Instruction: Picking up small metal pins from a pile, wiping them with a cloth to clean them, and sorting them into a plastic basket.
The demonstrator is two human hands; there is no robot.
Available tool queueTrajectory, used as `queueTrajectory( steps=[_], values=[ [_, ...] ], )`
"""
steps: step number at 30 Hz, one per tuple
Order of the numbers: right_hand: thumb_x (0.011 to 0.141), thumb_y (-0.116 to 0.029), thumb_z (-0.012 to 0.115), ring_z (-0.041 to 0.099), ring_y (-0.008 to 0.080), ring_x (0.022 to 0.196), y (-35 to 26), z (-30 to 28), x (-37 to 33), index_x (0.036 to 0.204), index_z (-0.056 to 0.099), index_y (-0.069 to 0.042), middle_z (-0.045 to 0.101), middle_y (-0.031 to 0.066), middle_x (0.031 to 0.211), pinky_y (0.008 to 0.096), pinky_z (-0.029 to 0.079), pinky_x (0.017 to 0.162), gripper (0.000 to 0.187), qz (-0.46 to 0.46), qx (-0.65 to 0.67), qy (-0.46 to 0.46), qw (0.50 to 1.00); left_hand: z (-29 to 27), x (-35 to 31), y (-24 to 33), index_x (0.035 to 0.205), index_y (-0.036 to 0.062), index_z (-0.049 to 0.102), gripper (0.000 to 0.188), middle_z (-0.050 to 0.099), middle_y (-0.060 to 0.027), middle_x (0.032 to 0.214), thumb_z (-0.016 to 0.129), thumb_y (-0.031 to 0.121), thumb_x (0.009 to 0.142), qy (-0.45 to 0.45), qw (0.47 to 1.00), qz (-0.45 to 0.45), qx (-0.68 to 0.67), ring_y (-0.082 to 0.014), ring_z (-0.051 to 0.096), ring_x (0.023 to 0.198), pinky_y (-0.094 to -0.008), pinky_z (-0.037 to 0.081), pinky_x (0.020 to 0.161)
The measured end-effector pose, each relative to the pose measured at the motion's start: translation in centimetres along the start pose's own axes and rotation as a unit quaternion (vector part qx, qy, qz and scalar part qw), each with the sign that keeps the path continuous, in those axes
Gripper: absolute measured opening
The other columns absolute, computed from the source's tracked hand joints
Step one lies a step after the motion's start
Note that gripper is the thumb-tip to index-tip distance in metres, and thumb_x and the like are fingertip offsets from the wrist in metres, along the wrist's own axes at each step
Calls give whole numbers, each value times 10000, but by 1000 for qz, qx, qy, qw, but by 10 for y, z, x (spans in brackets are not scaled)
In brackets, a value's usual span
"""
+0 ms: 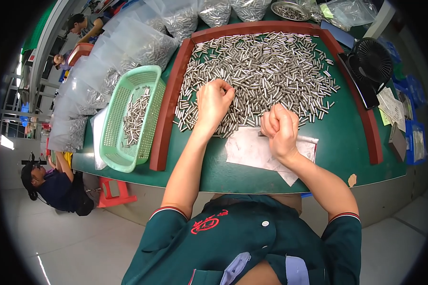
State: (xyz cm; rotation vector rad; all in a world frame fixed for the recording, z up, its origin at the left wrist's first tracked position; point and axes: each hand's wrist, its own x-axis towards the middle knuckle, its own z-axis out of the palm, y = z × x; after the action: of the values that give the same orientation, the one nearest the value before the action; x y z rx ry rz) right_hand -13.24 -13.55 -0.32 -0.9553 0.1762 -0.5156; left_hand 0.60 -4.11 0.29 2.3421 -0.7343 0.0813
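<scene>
A wide heap of short shiny metal pins (266, 61) covers the green tabletop inside a dark red wooden frame (169, 114). Over the heap's near left part, my left hand (214, 102) is closed, thumb and fingers curled together; whatever they hold is hidden. My right hand (280, 127) is a fist at the heap's near edge, above a smudged white cloth (252, 149). A small dark bit shows beside its fingers, too little to name. Left of the frame stands a light green perforated basket (113, 128) with a smaller pile of pins in it.
Clear plastic bags (128, 47) full of metal pieces line the back and left. A round metal dish (291, 11) sits at the back. On the right are a black fan (370, 61), papers (391, 108) and blue bins (416, 142). A co-worker (54, 183) is at far left.
</scene>
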Motion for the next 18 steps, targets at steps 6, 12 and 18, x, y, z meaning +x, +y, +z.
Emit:
queueTrajectory(
  steps=[6,12,18],
  values=[
    [869,-128,336,245,67,402,1,-1,0,512,263,-69,254,-14,464,225,198,385,369,-8,3,-8,1000,-19,5,-12,787,26,536,123,529,-18,644,560,145,806,-146,779,-169,-586,-22,311,439,-164,252,412],
    [875,-143,340,236,68,395,1,-1,-2,511,257,-72,246,-15,457,229,199,385,380,-8,-9,-12,1000,-19,-13,-11,861,53,505,59,550,-91,816,523,40,806,-235,538,-201,-785,-27,318,492,-144,297,452],
    [874,-154,338,229,74,390,1,0,-2,510,259,-76,241,-18,456,233,207,387,380,-3,-2,-17,1000,-18,-16,-4,949,27,516,168,541,-71,821,530,7,783,-225,617,-181,-732,-32,338,518,-153,308,469]
  ],
)
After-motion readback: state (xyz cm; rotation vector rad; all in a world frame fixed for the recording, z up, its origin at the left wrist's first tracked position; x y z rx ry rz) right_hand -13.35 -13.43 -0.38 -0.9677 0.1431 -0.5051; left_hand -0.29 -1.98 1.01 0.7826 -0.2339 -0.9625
